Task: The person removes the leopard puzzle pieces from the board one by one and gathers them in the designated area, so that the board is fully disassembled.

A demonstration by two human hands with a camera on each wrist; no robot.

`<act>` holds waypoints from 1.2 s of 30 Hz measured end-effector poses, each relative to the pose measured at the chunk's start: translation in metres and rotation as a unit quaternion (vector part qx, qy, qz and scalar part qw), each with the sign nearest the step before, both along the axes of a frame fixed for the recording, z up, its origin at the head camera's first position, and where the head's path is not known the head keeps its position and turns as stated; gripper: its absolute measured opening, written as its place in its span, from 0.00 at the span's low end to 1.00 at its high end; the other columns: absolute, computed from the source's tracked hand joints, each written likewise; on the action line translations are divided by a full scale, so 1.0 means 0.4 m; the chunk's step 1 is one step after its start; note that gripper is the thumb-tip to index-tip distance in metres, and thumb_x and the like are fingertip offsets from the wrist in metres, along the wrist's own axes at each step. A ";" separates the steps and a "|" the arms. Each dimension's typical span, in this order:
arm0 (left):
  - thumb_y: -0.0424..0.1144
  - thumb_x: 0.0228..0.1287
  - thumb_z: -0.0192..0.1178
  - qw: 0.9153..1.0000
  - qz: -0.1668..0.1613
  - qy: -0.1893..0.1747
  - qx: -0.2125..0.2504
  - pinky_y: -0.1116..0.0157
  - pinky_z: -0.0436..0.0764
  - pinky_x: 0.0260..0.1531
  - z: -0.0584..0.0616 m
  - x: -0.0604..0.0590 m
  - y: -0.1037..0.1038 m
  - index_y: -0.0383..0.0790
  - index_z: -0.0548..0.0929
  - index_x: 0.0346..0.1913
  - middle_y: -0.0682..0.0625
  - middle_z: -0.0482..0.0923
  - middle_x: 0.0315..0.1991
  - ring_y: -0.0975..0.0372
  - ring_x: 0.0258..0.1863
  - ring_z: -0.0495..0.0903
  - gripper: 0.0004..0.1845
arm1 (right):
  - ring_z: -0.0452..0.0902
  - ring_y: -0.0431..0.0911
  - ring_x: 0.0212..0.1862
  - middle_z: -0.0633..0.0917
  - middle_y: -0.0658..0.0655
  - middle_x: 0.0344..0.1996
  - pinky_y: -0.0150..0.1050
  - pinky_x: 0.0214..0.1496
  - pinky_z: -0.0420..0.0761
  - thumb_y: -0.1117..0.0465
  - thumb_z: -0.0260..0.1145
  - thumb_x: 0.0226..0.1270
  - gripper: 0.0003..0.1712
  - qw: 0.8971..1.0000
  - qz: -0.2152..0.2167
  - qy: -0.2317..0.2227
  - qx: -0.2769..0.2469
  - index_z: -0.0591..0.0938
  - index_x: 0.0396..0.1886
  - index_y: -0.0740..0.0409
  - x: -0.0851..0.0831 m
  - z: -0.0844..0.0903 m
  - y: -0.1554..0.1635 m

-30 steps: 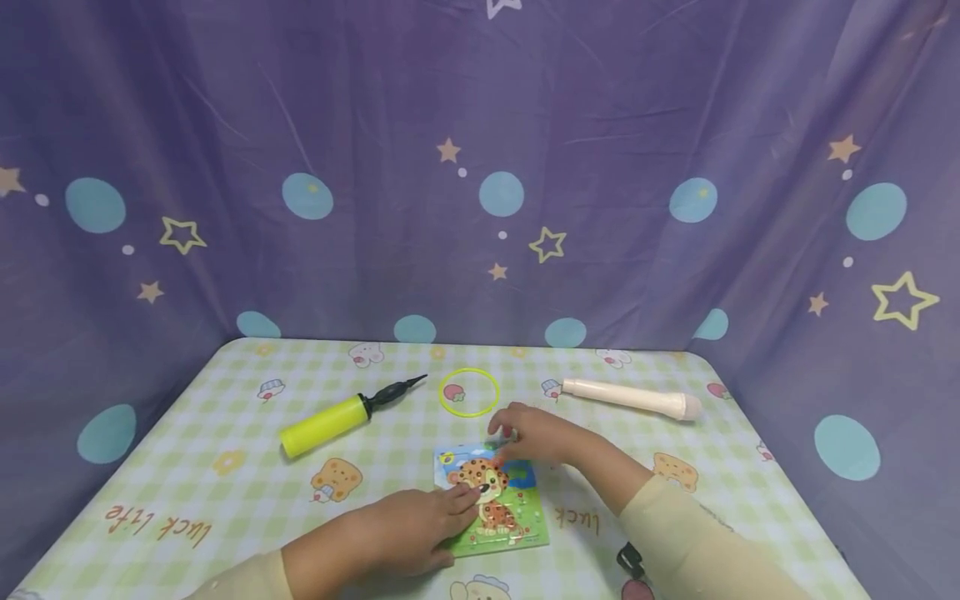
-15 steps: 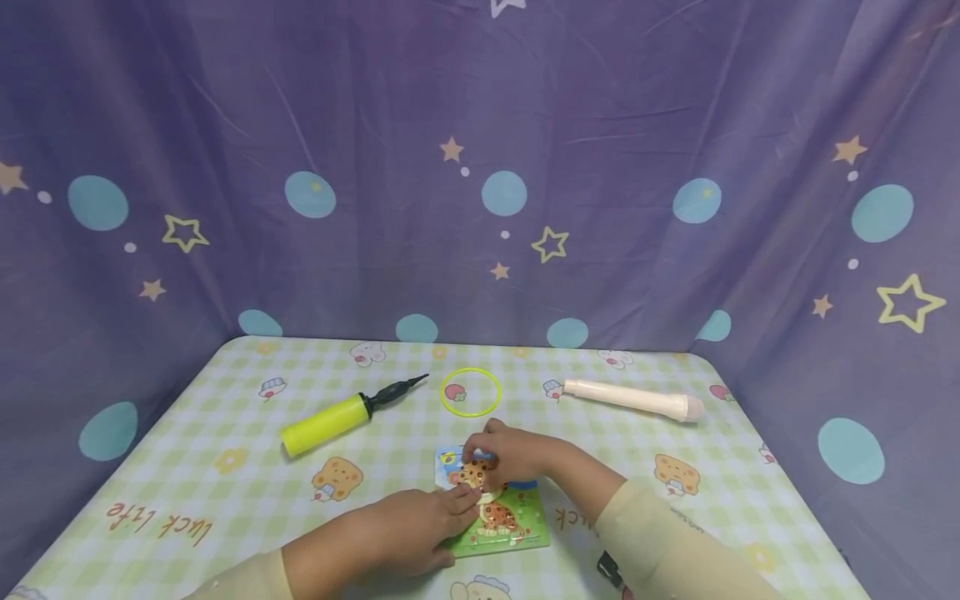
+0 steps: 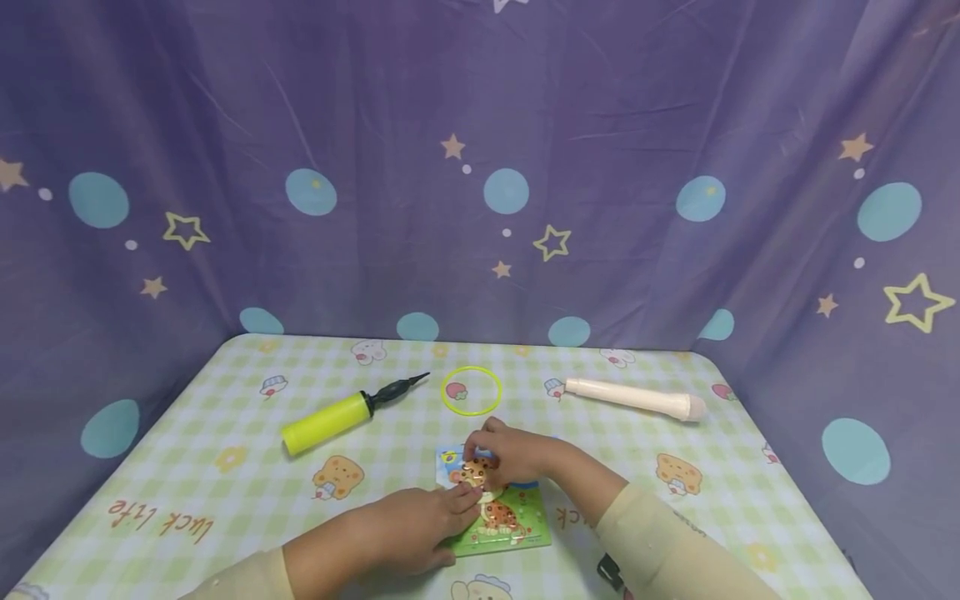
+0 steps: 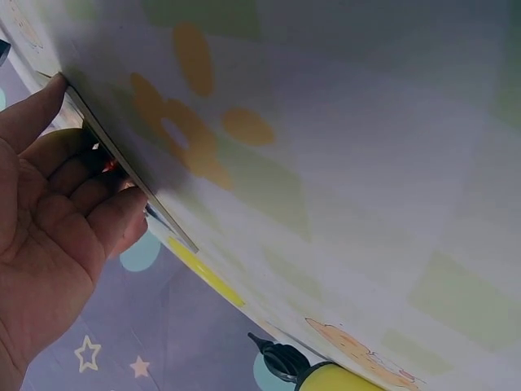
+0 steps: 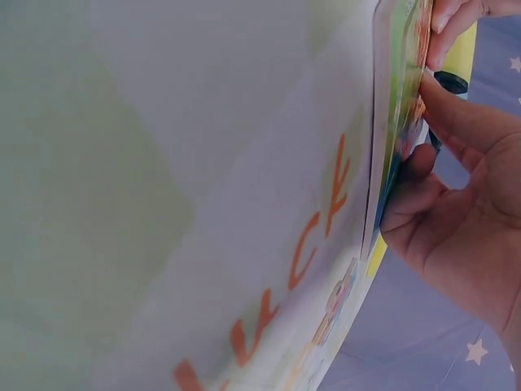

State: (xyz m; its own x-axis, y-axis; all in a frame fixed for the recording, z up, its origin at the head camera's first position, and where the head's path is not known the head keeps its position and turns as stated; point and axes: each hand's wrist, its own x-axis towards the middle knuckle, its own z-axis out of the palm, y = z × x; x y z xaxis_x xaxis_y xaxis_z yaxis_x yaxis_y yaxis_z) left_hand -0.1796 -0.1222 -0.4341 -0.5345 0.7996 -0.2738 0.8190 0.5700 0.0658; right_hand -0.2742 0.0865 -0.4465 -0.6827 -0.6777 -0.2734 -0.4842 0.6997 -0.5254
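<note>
A square puzzle board (image 3: 508, 518) with a spotted leopard picture lies on the table near me. My left hand (image 3: 408, 527) lies flat beside it, fingertips pressing its left edge; the left wrist view shows this hand (image 4: 49, 220) against the thin board edge (image 4: 130, 171). My right hand (image 3: 513, 454) is over the board's upper part, its fingers pinching a spotted leopard piece (image 3: 472, 476). In the right wrist view that hand (image 5: 456, 204) curls at the board's edge (image 5: 391, 122).
On the checked tablecloth (image 3: 225, 500) lie a yellow hand pump (image 3: 326, 421) with a black nozzle at the left, a yellow ring (image 3: 471, 390) behind the board, and a cream tube (image 3: 633, 397) at the back right. Purple star-printed curtain encloses the table.
My right hand moved left from the board's upper right corner to the leopard's head and took hold of the piece there. The left hand stayed put.
</note>
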 end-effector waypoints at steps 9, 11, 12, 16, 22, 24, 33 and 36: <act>0.55 0.68 0.58 1.000 0.004 0.003 -0.005 0.61 0.73 0.64 0.008 0.001 0.001 0.48 0.66 0.74 0.51 0.58 0.76 0.57 0.74 0.61 0.34 | 0.73 0.35 0.46 0.71 0.43 0.49 0.36 0.58 0.75 0.58 0.73 0.59 0.28 0.999 -0.015 0.033 0.000 0.75 0.58 0.41 -0.005 -0.009 0.000; 0.54 0.68 0.58 1.000 -0.001 0.006 -0.003 0.61 0.74 0.64 0.010 0.002 0.000 0.47 0.66 0.74 0.50 0.58 0.76 0.56 0.74 0.61 0.34 | 0.73 0.35 0.45 0.71 0.43 0.48 0.36 0.58 0.76 0.58 0.72 0.60 0.26 0.999 -0.016 0.040 -0.008 0.76 0.57 0.42 -0.004 -0.008 0.003; 0.54 0.69 0.58 1.000 -0.002 0.005 -0.003 0.61 0.74 0.63 0.010 0.002 0.000 0.47 0.65 0.74 0.50 0.58 0.76 0.56 0.74 0.62 0.34 | 0.73 0.36 0.46 0.71 0.44 0.48 0.36 0.58 0.76 0.58 0.72 0.61 0.24 0.999 -0.018 0.043 -0.013 0.76 0.56 0.42 -0.003 -0.008 0.005; 0.54 0.69 0.57 1.000 -0.004 0.006 -0.001 0.61 0.74 0.63 0.010 0.001 -0.001 0.47 0.65 0.74 0.50 0.58 0.76 0.56 0.73 0.62 0.34 | 0.75 0.38 0.48 0.75 0.46 0.46 0.39 0.58 0.77 0.59 0.70 0.64 0.18 0.998 -0.019 0.048 -0.037 0.76 0.50 0.40 -0.002 -0.003 0.014; 0.54 0.69 0.58 1.000 -0.005 -0.007 0.003 0.61 0.73 0.64 0.010 0.005 0.001 0.47 0.65 0.74 0.50 0.58 0.76 0.56 0.74 0.61 0.34 | 0.75 0.37 0.41 0.80 0.42 0.38 0.36 0.45 0.78 0.51 0.64 0.70 0.07 0.997 -0.019 0.048 -0.063 0.78 0.45 0.40 -0.013 0.005 0.037; 0.54 0.69 0.57 1.000 -0.006 -0.012 0.003 0.61 0.73 0.65 0.009 0.006 0.003 0.46 0.65 0.74 0.50 0.57 0.76 0.56 0.74 0.61 0.34 | 0.73 0.37 0.33 0.79 0.43 0.31 0.34 0.37 0.75 0.48 0.63 0.70 0.06 0.995 -0.025 0.036 -0.087 0.78 0.42 0.41 -0.020 0.010 0.051; 0.54 0.69 0.57 1.000 0.018 -0.021 -0.001 0.59 0.70 0.67 0.006 0.006 0.006 0.49 0.64 0.75 0.51 0.56 0.77 0.56 0.74 0.60 0.34 | 0.75 0.49 0.25 0.76 0.52 0.23 0.42 0.30 0.78 0.52 0.63 0.71 0.10 0.986 -0.051 -0.016 -0.160 0.75 0.39 0.52 -0.059 0.079 0.139; 0.54 0.69 0.57 1.000 0.022 -0.020 -0.001 0.59 0.70 0.67 0.007 0.008 0.004 0.49 0.64 0.74 0.51 0.56 0.77 0.56 0.75 0.59 0.34 | 0.79 0.54 0.30 0.80 0.54 0.26 0.46 0.35 0.79 0.53 0.62 0.72 0.08 0.989 -0.054 -0.009 -0.135 0.78 0.45 0.49 -0.069 0.089 0.172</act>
State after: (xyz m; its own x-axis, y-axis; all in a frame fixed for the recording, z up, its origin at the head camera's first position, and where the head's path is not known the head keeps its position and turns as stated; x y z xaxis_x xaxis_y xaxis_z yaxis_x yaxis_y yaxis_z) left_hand -0.1765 -0.1205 -0.4311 -0.5582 0.7748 -0.2968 0.7894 0.6061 0.0976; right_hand -0.3017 0.1552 -0.4111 -0.7524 -0.6503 -0.1050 -0.4032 0.5807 -0.7073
